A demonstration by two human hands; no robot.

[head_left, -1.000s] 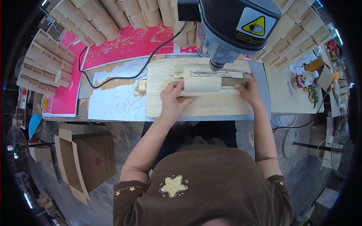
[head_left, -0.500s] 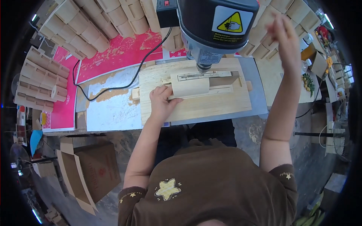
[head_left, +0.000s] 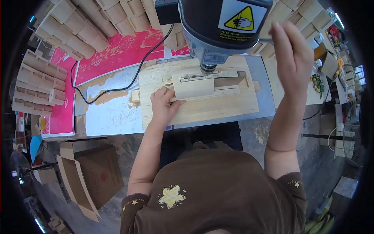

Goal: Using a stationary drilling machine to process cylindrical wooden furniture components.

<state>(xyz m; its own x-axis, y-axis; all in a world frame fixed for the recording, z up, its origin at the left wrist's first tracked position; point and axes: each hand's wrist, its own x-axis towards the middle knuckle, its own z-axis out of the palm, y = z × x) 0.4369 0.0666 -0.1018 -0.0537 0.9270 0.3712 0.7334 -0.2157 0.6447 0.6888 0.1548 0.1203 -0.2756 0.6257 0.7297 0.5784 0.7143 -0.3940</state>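
Observation:
A pale wooden cylinder [head_left: 194, 89] with a slot along its top lies in a recess of the wooden jig board [head_left: 218, 107]. At its left end the bent fingers and thumb of my left hand [head_left: 163, 105] grip it. Over the slot stands the chuck [head_left: 208, 69] of a dark drill press [head_left: 206, 23]; whether its bit touches the wood cannot be made out. To the right of the machine, my raised right hand [head_left: 293, 52] has its fingers closed around the end of a thin metal lever [head_left: 265, 40], which they partly hide.
Stacked slotted wooden cylinders [head_left: 74, 29] line the back and left of the bench. A black cable [head_left: 134, 84] curves over the sawdust-strewn top. An open cardboard box [head_left: 93, 177] sits on the floor at left. Bottles [head_left: 317, 64] stand at right.
My right hand has come down slightly and closed on the lever; before, it was blurred with fingers raised. My left hand keeps its place on the cylinder. The whole view has shifted a little.

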